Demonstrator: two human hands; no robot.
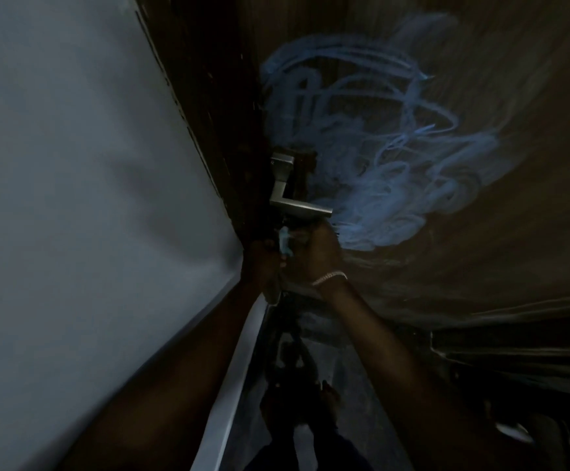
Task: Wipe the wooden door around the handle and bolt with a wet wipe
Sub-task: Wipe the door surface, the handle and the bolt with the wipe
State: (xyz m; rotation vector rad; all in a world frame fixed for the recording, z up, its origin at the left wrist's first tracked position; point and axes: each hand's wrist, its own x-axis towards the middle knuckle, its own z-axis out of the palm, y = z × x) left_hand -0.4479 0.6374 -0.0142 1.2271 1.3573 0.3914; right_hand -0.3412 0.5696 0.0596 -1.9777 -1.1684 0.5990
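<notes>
Head view: wet wipe between left hand and right hand, below handle.

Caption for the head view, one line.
Left hand and right hand meet at a pale wipe below the metal handle of a streaked door.

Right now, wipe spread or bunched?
Bunched: the wet wipe is a small crumpled wad between left hand and right hand, below the handle.

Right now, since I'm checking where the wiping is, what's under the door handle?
Just under the handle, the left hand and right hand meet, with a pale blue wipe between them. The patch of door behind them is covered.
</notes>
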